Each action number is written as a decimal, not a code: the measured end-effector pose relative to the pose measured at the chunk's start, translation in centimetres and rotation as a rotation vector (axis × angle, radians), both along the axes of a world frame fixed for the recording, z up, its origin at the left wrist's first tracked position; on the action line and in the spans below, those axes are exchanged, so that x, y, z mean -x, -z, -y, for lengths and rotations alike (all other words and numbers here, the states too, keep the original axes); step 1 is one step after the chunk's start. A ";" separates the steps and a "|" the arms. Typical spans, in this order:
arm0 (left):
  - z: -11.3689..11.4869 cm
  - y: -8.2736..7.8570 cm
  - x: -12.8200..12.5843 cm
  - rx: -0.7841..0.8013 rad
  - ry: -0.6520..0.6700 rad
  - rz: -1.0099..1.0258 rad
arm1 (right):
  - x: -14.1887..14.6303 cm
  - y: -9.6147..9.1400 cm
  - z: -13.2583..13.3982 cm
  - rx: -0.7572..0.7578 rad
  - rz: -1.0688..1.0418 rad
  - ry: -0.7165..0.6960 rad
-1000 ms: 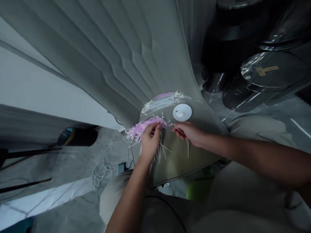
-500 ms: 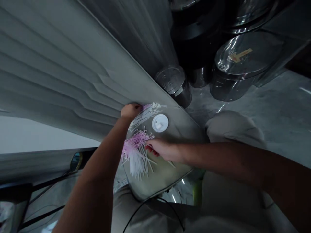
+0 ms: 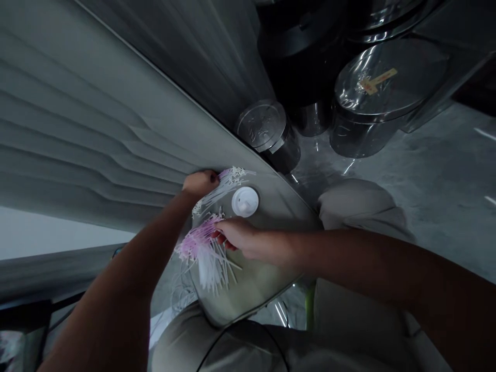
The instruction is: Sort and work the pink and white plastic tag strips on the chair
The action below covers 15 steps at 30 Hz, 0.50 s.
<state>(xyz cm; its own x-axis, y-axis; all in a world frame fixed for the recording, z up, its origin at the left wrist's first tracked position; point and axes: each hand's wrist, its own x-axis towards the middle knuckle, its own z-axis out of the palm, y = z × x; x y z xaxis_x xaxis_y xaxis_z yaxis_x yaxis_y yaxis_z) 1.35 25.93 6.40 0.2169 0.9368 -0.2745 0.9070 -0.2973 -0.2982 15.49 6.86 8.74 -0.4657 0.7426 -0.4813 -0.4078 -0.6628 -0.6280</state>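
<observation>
A grey tray [image 3: 267,289] rests on my lap and carries thin pink and white plastic sticks. My left hand [image 3: 199,182] is curled at the far heap of white sticks [image 3: 228,181], beside the curtain, with its fingers closed on some of them. My right hand [image 3: 242,238] presses its fingertips onto the near heap of pink and white sticks [image 3: 201,250]. A white round lid [image 3: 245,201] lies between the two heaps, just above my right hand.
A pleated grey curtain [image 3: 96,119] fills the left side. Shiny metal canisters [image 3: 267,132] with lids stand on the floor at the top right, the largest being a lidded drum [image 3: 375,88]. My knees [image 3: 356,206] frame the tray.
My left hand left the near pink heap and reached up to the far white heap by the curtain. My right hand slid left onto the near heap. The view swung rightward.
</observation>
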 end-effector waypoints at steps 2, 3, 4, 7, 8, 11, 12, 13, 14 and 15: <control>0.2 0.0 -0.1 -0.012 -0.008 -0.005 | 0.0 0.0 0.2 0.053 -0.009 -0.001; 0.3 0.1 -0.1 -0.017 -0.014 -0.005 | 0.1 0.0 0.4 0.076 -0.014 -0.004; 0.3 0.2 -0.1 -0.019 -0.019 -0.005 | 0.2 0.1 0.5 0.092 -0.016 -0.009; 0.1 0.6 0.3 -0.020 -0.033 -0.005 | 1.0 0.7 1.2 0.138 -0.013 -0.049; 0.0 0.6 0.4 -0.027 -0.030 -0.002 | 1.2 0.8 1.3 0.151 -0.007 -0.063; 0.1 0.5 0.8 -0.066 -0.020 0.086 | 1.4 1.1 1.5 0.164 0.005 -0.081; 0.3 0.2 0.9 -0.086 -0.024 0.136 | 1.3 1.0 1.4 0.161 0.005 -0.075; 0.5 -0.1 1.1 -0.107 -0.032 0.186 | 1.2 0.9 1.3 0.157 0.004 -0.065; 0.7 -0.5 1.2 -0.128 -0.038 0.221 | 1.0 0.8 1.1 0.151 0.002 -0.051; 1.1 -1.1 1.3 -0.145 -0.040 0.240 | 0.8 0.6 0.9 0.147 0.002 -0.038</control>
<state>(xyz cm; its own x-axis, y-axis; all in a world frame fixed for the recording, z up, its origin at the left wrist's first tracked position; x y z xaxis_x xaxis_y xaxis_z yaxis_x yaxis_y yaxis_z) 0.02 24.87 7.46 0.2220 0.9715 -0.0827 0.9668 -0.2303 -0.1106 14.68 6.00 8.11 -0.4910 0.6463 -0.5841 -0.3799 -0.7623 -0.5240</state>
